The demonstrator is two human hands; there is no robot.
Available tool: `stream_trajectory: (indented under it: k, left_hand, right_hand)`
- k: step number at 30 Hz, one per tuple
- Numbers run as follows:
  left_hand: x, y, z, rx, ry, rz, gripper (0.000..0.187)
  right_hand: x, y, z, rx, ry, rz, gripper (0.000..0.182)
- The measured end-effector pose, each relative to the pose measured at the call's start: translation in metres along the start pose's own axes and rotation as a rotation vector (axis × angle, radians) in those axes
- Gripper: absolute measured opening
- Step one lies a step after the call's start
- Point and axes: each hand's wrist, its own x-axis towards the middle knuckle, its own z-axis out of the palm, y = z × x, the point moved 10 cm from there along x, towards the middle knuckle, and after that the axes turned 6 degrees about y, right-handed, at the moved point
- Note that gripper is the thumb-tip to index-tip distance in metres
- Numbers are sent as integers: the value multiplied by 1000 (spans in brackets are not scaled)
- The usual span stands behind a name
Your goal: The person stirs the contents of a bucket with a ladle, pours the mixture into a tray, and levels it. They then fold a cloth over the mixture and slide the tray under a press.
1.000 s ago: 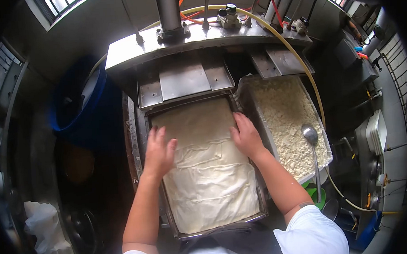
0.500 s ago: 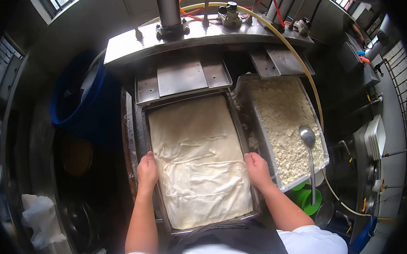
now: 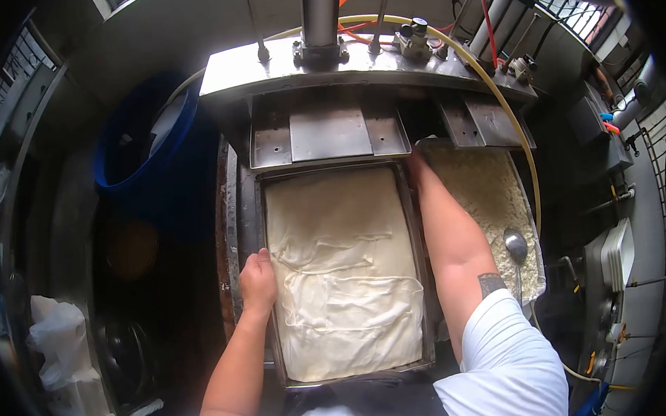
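Observation:
My left hand is closed on the left edge of a rectangular metal tray, thumb on top of the rim. Creased white cloth covers what fills the tray, folded over across its middle. My right arm stretches along the tray's right side. At its far right corner, close under the press, is my right hand, in shadow with its fingers hidden. Right of that arm stands a tub of crumbly white curds, and a metal spoon lies on them.
A metal press with flat plates overhangs the tray's far end. A yellow hose arches over the press and down past the tub. To the left stands a blue barrel; a white plastic bag is at the lower left.
My right hand has left the near right edge of the tray and reached forward to its far right corner. My left hand stays on the left edge. The view has shifted slightly.

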Motion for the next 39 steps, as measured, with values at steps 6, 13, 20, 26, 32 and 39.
stream_trajectory:
  k: [6, 13, 20, 26, 32, 39]
  left_hand:
    - [0, -16, 4, -81, -41, -45, 60]
    - [3, -25, 15, -411, -91, -238, 59]
    - [64, 27, 11, -427, 14, -125, 53]
    - [203, 70, 74, 108, -90, 318, 36]
    - [337, 88, 132, -671, -379, -2, 43]
    - [402, 109, 143, -594, -517, -96, 44]
  right_hand:
    - [-175, 40, -60, -588, 130, -579, 53]
    - [-336, 108, -125, -659, 340, -478, 37]
    - [-296, 68, -105, -626, 379, -635, 34]
    - [-191, -15, -46, -715, 404, -691, 35]
    - [-64, -79, 2, -582, 189, -885, 35]
    - [45, -134, 61, -978, 172, -921, 38]
